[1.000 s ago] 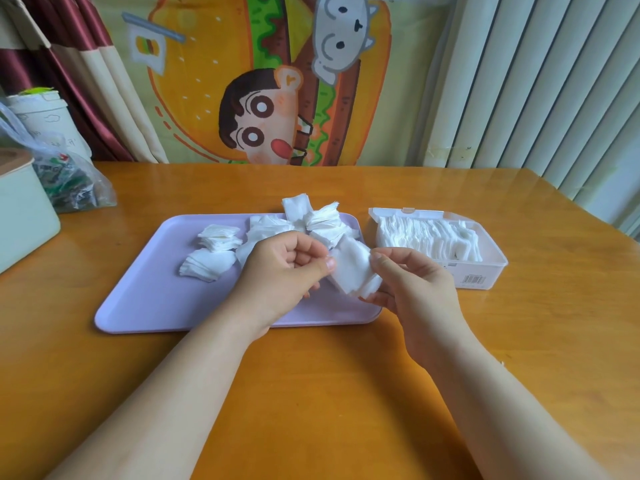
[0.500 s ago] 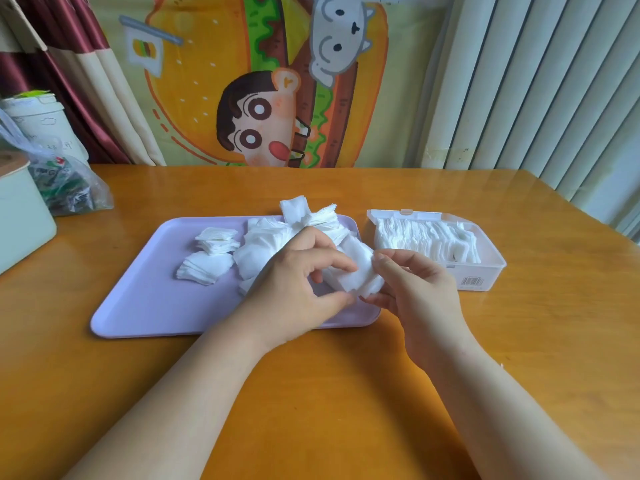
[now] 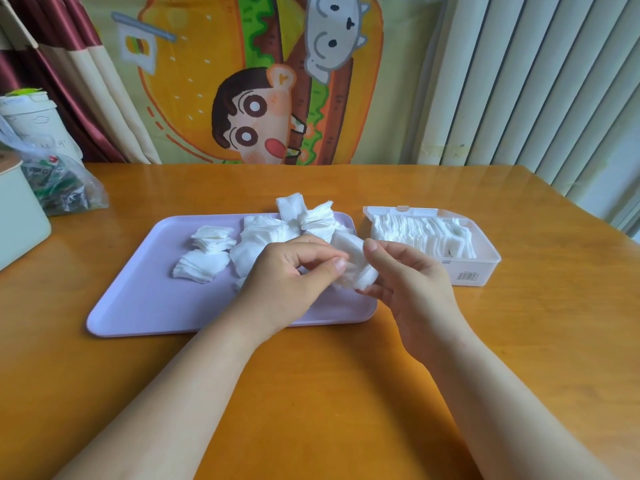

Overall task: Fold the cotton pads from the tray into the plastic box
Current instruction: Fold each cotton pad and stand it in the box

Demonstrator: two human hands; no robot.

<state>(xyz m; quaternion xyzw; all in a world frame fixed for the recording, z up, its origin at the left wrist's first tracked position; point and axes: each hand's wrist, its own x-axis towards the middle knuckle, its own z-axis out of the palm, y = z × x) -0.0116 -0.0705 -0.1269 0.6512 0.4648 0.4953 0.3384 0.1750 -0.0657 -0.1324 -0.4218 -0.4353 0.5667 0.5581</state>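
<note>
A lilac tray lies on the wooden table and holds several loose piles of white cotton pads. Over the tray's right end, my left hand and my right hand both pinch one white cotton pad, which is bent between them. To the right of the tray stands a clear plastic box with a row of folded pads inside; its lid is open at the back.
A pale green box sits at the table's left edge, with a clear plastic bag and a white cup behind it. A cartoon hanging and curtains stand behind the table's far edge.
My left thumb and fingers have shifted along the pad's left side, and the pad is bent further between both hands. Both hands stay over the tray's right end.
</note>
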